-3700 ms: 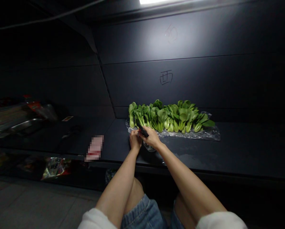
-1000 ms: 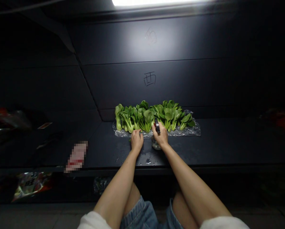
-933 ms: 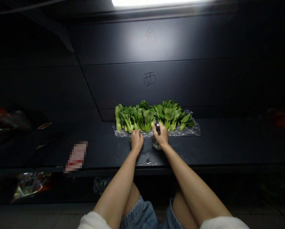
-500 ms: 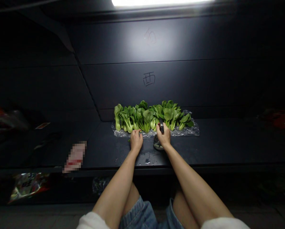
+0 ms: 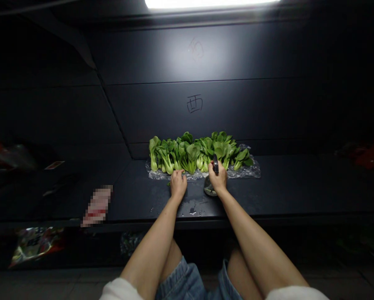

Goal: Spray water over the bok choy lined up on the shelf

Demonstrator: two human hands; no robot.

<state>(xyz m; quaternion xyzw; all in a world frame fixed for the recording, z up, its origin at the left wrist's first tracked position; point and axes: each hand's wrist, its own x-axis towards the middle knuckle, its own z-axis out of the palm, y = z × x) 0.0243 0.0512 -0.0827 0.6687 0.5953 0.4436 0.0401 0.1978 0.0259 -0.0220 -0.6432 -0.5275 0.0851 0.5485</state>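
Two hands worked at the dark counter (image 5: 136, 204). The left hand (image 5: 178, 185) had its fingers curled narrowly, their tips at the front edge of the plastic sheet (image 5: 251, 171), with bok choy (image 5: 189, 154) just beyond; whether they held anything was unclear. The right hand (image 5: 218, 178) gripped a slim dark object (image 5: 216, 164) upright, with a clear glass container (image 5: 209, 188) just below those fingers.

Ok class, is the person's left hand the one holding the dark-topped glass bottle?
No: the right hand holds the dark-topped glass bottle, while the left hand rests by the plastic sheet.
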